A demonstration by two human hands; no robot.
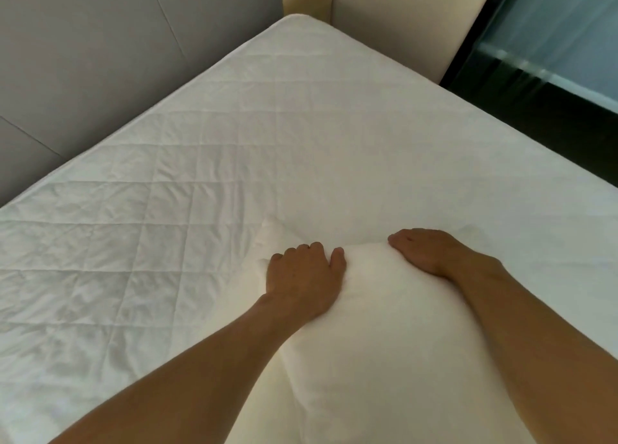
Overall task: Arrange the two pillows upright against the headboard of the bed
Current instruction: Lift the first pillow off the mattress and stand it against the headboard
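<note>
both hands on one pillow (pixel 384 326), which lies at the near side of the bed (pixel 234 142), well apart from the grey headboard (pixel 83 59) at upper left. left hand (pixel 306 276) sits on the pillow's left part, fingers (pixel 314 248) curled over its far edge and closed on the fabric. right hand (pixel 431 251) is pressed on the far right part, fingers (pixel 398 238) flat and together; i can't tell if they actually grip or just press down. a white corner (pixel 271 239) pokes out just left of the left hand. could be the second pillow underneath or a fold of this one, can't tell from here. otherwise i only see one pillow, so i judge the task is at its start: nothing stands against the headboard yet. for this step i'd get a real pinch on both far corners before lifting, since the fill looks soft and will sag out of a flat-palm hold. then carry it across the quilted mattress cover toward the headboard, set the long edge down touching the panel, and lean the top back so it rests on the padding, not free-standing. put it to one side of the headboard so there's room for the other beside it. main risk i see: it slumps forward if the base sits too far off the panel.
</note>
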